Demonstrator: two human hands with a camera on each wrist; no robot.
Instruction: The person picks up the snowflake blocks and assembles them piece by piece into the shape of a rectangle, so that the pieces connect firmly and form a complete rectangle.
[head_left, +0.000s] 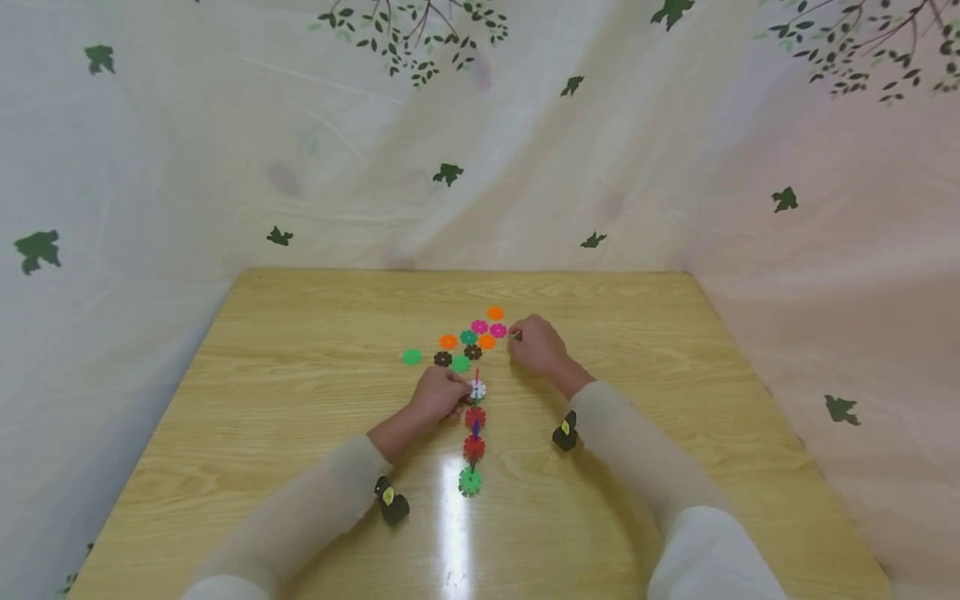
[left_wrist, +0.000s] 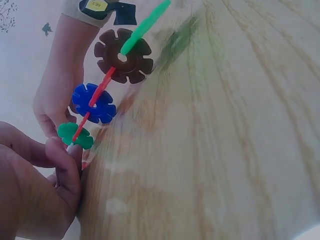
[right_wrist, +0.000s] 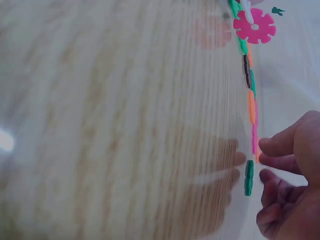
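Observation:
A row of notched plastic discs (head_left: 475, 418), slotted together alternately flat and upright, runs toward the person. Near its far end my left hand (head_left: 437, 394) pinches the white disc (head_left: 478, 389); in the left wrist view its fingertips are beside an upright green disc (left_wrist: 75, 135). Upright blue (left_wrist: 94, 103) and brown (left_wrist: 123, 56) discs follow along the row. A pink disc (right_wrist: 255, 26) stands upright at the far end. My right hand (head_left: 538, 343) is at the right of the loose discs, its fingertips close to a dark green disc (right_wrist: 249, 177) seen edge-on.
Several loose discs lie beyond the row: orange (head_left: 496, 313), pink (head_left: 498, 331), black (head_left: 442, 359) and light green (head_left: 412, 357). They rest on a glossy wooden table (head_left: 300, 375). A leaf-patterned cloth (head_left: 337, 167) hangs behind and at both sides.

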